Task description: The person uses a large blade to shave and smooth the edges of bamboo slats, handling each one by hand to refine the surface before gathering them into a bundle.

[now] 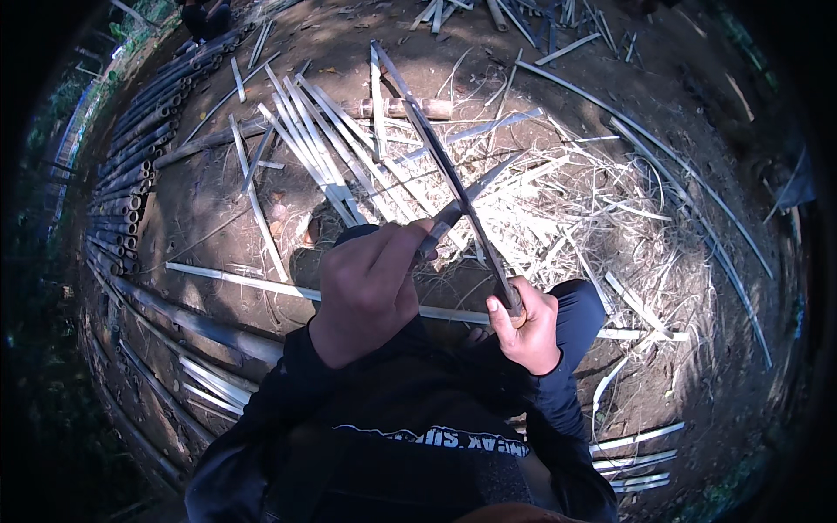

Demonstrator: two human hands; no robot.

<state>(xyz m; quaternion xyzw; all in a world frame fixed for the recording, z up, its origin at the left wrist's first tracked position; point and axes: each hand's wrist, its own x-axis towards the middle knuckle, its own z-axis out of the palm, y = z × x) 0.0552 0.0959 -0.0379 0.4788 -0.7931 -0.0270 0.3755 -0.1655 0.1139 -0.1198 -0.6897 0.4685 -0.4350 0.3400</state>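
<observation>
The left hand (370, 292) clamps its fingers on a knife (492, 181), which crosses the machete (449, 169) clamped in fingers of the right hand (530, 334).

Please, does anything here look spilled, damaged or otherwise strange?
Only the pale shavings stand out: they lie loose and tangled on the ground beyond the right hand, while several pale strips to their left lie roughly side by side. No clear damage shows.
</observation>
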